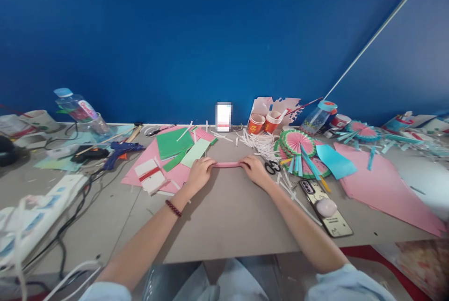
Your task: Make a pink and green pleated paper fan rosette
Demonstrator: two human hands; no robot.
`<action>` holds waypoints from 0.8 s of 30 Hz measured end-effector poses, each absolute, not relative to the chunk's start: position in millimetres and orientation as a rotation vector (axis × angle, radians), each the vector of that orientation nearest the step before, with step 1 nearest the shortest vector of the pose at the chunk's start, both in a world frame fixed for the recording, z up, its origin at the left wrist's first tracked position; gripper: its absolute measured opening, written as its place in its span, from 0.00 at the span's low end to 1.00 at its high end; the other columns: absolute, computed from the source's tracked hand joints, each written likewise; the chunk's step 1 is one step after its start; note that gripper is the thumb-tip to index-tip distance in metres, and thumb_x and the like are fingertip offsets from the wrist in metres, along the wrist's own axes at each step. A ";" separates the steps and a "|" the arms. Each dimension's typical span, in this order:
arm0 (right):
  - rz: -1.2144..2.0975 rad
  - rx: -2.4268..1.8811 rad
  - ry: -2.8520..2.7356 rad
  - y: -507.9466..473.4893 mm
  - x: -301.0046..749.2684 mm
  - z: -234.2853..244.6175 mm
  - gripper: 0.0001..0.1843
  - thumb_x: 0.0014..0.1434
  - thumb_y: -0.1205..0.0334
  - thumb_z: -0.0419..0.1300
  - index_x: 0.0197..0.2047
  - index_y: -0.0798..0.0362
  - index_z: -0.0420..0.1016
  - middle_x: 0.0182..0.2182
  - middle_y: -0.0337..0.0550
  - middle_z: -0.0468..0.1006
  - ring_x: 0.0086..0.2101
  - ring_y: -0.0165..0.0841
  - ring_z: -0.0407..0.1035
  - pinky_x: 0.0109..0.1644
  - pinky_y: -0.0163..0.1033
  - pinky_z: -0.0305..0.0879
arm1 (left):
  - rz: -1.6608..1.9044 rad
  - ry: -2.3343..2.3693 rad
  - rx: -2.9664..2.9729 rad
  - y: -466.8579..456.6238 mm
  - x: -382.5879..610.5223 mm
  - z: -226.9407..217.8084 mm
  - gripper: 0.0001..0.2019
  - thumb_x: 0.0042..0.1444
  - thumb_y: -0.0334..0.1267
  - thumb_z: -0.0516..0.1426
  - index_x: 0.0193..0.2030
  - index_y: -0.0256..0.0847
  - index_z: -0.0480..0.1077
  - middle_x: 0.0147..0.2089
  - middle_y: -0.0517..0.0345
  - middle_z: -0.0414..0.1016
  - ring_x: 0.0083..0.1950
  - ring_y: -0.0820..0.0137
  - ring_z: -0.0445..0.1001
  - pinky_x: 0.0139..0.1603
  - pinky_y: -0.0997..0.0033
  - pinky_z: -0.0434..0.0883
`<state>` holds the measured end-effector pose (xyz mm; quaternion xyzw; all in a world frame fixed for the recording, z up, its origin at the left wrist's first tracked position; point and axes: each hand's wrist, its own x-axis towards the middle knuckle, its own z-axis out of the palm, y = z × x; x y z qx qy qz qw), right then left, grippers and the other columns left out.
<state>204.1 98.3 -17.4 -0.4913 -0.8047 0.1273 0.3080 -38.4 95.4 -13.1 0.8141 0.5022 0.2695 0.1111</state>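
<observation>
A narrow pink folded paper strip point(227, 165) lies level between my two hands, just above or on the grey table. My left hand point(200, 174), with a dark beaded bracelet at the wrist, pinches its left end. The right end is pinched by my right hand point(253, 170). Beside my left hand are a pale green paper strip point(196, 152) and green paper point(173, 143) on pink sheets. Black-handled scissors point(272, 167) rest close to my right hand. Farther right stands a pleated pink and green paper fan point(297, 144).
A propped phone point(223, 117) stands against the blue wall. Red paper cups point(257, 124) and white paper scraps point(259, 143) are behind my right hand. A patterned phone point(326, 209) and pink sheets point(386, 184) lie right. Left are a blue glue gun point(121, 152), cables and a power strip point(45, 212).
</observation>
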 end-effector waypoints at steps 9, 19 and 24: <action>0.535 -1.404 -1.924 107.4 208.2 -16.7 0.08 0.55 0.63 0.57 0.31 0.53 0.78 0.27 0.41 0.79 0.28 0.32 0.69 0.34 0.34 0.61 | 0.848 1.444 2.377 99.1 -40.2 -12.0 0.12 0.60 0.32 0.50 0.38 0.42 0.75 0.38 0.55 0.75 0.41 0.68 0.71 0.44 0.67 0.66; 0.563 -1.544 -1.870 109.2 205.2 -12.3 0.08 0.52 0.61 0.58 0.29 0.53 0.79 0.27 0.41 0.80 0.29 0.33 0.71 0.35 0.34 0.61 | 0.933 1.480 2.308 99.9 -39.3 -10.7 0.10 0.59 0.32 0.51 0.34 0.42 0.73 0.36 0.57 0.74 0.38 0.68 0.72 0.39 0.70 0.67; 0.504 -1.544 -1.876 110.0 204.0 -13.5 0.07 0.51 0.63 0.59 0.28 0.53 0.79 0.28 0.42 0.80 0.30 0.33 0.71 0.36 0.34 0.61 | 0.946 1.492 2.322 101.8 -39.3 -13.9 0.10 0.59 0.32 0.50 0.34 0.41 0.74 0.37 0.55 0.73 0.39 0.68 0.72 0.41 0.68 0.67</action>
